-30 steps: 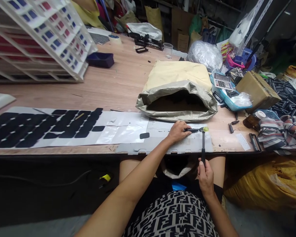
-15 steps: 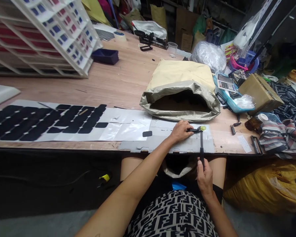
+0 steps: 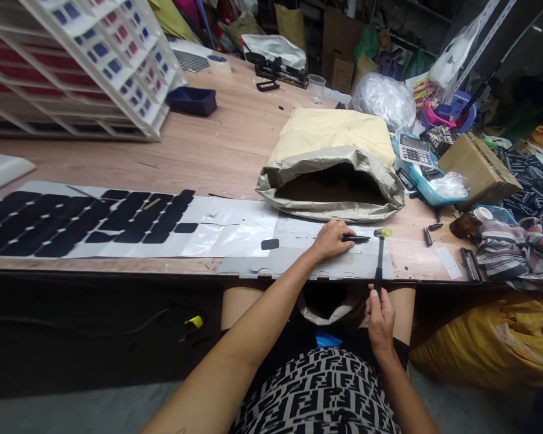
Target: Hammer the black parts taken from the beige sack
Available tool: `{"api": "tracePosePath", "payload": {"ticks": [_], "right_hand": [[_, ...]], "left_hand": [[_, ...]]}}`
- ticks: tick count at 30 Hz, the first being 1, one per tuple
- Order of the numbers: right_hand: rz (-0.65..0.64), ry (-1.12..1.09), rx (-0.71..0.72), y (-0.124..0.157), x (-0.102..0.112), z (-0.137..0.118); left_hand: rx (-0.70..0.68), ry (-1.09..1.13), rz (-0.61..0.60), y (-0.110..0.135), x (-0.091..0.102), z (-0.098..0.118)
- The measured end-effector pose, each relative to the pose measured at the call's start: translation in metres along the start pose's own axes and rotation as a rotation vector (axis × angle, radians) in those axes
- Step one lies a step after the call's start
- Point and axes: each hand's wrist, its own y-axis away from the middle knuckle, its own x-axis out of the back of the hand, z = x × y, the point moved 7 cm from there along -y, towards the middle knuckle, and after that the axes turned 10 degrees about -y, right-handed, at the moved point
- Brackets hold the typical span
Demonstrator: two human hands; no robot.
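My left hand (image 3: 331,241) is closed on a slim black part (image 3: 357,239) at the table's front edge, over a grey-white sheet (image 3: 294,265). One end of the part sticks out to the right of my fingers; the rest is hidden under them. My right hand (image 3: 381,319) grips the black handle of a small hammer (image 3: 380,259). The hammer's yellow-tipped head is up and to the right of the part, apart from it. Just behind my left hand lies a beige sack (image 3: 335,135) with its dark mouth facing me.
Black rounded pieces (image 3: 49,223) lie in rows on a white sheet (image 3: 235,241) at left. A white plastic basket (image 3: 117,78) stands behind them. At right are a calculator (image 3: 415,150), a cardboard box (image 3: 477,169), a brown bottle (image 3: 466,224) and a striped cloth (image 3: 507,250).
The hammer has swung right, its head moving off the black part's end. My right hand has shifted slightly right with it. My left hand has stayed in place.
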Motion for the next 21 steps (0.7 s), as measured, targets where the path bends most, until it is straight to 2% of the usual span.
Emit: {"api": "tracePosePath", "payload": {"ticks": [4,7,11,14,17,21], "right_hand": [[0.106,-0.182,-0.095,-0.01,0.008,0.0],[0.108,-0.348,-0.187,-0.013,0.006,0.002],[0.083,-0.445,-0.222,-0.013,0.003,0.001],[0.07,-0.448,-0.231,-0.013,0.003,0.002],[0.07,-0.426,-0.216,-0.014,0.003,0.003],[0.072,-0.417,-0.19,-0.014,0.001,0.003]], "left_hand": [[0.002,0.021,-0.013,0.0,-0.002,-0.001],[-0.024,0.081,-0.038,-0.002,-0.003,-0.003],[-0.137,0.213,-0.133,0.003,0.006,-0.002],[-0.297,0.312,-0.278,0.025,0.014,0.007],[-0.37,0.237,-0.382,0.057,0.015,0.017],[-0.355,-0.008,-0.331,0.085,0.012,0.03]]}}
